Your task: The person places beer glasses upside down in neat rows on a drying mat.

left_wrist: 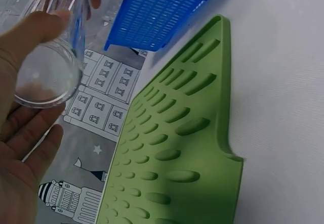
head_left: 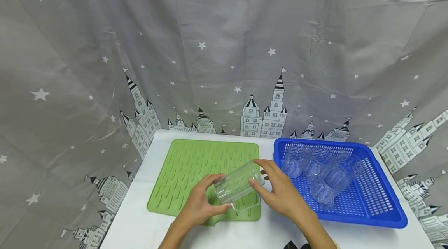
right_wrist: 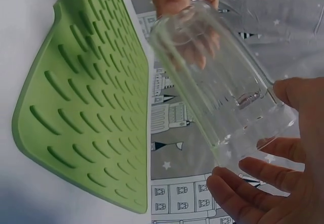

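Observation:
A clear glass mug (head_left: 235,183) is held tilted in both hands above the green drying mat (head_left: 185,175). My left hand (head_left: 200,204) grips its thick base end between thumb and fingers. At the other end, my right hand (head_left: 281,192) holds the rim with thumb and fingertips. The mug's handle (head_left: 250,207) hangs on the side toward me. In the right wrist view, the transparent mug (right_wrist: 217,82) spans between the two hands. The left wrist view shows the mug's round base (left_wrist: 48,77) beside the left thumb.
To the right stands a blue perforated basket (head_left: 385,202) with several clear glass vessels (head_left: 323,175) piled in it. Both lie on a white-covered table (head_left: 133,218). Behind hangs a grey curtain (head_left: 217,66) with castles and stars. A small black object (head_left: 292,245) shows at the bottom edge.

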`<state>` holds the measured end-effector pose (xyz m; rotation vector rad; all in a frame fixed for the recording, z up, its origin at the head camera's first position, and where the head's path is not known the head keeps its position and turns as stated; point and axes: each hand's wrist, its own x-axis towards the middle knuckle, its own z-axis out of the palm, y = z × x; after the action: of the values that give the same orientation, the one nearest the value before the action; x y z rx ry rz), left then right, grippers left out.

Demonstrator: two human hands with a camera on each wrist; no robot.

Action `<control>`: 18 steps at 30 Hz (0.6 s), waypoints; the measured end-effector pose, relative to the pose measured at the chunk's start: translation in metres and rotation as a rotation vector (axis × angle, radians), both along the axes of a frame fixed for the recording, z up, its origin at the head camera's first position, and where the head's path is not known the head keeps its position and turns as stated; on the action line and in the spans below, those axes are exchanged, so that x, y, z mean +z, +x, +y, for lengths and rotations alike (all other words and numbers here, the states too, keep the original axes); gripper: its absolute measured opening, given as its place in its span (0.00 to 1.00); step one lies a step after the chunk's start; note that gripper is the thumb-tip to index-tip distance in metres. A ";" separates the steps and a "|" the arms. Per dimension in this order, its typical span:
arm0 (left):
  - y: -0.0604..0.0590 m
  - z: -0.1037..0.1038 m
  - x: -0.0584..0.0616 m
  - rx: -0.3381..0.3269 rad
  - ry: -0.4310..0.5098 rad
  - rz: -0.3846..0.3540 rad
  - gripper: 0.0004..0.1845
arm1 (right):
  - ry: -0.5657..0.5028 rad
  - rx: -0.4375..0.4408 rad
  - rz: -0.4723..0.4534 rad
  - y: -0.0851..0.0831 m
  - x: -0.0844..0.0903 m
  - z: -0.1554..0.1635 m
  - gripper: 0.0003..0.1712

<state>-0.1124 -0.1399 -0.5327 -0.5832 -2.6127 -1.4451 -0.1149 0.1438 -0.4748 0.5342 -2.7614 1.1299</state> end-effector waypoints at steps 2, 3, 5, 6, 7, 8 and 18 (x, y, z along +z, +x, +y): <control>-0.001 -0.001 0.002 -0.003 0.034 0.014 0.47 | 0.004 -0.008 0.008 0.000 -0.001 0.002 0.35; -0.001 -0.002 0.003 0.002 0.051 0.019 0.47 | 0.010 -0.013 0.010 0.000 -0.001 0.003 0.35; -0.001 -0.004 0.005 0.019 0.070 0.044 0.46 | 0.019 -0.016 0.009 0.001 -0.001 0.004 0.34; -0.001 -0.005 0.007 0.038 0.075 0.057 0.46 | 0.025 -0.017 0.006 0.001 -0.002 0.004 0.34; -0.001 -0.007 0.009 0.059 0.075 0.073 0.46 | 0.033 -0.018 0.001 0.001 -0.002 0.005 0.34; -0.001 -0.008 0.011 0.081 0.077 0.088 0.46 | 0.040 -0.018 -0.007 0.002 -0.002 0.006 0.34; -0.004 -0.015 0.025 0.155 0.106 0.209 0.46 | 0.076 -0.018 0.017 0.005 -0.008 0.009 0.29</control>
<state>-0.1166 -0.1552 -0.5080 -0.4797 -2.3494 -1.3847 -0.1097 0.1532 -0.4824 0.5238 -2.7975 1.0157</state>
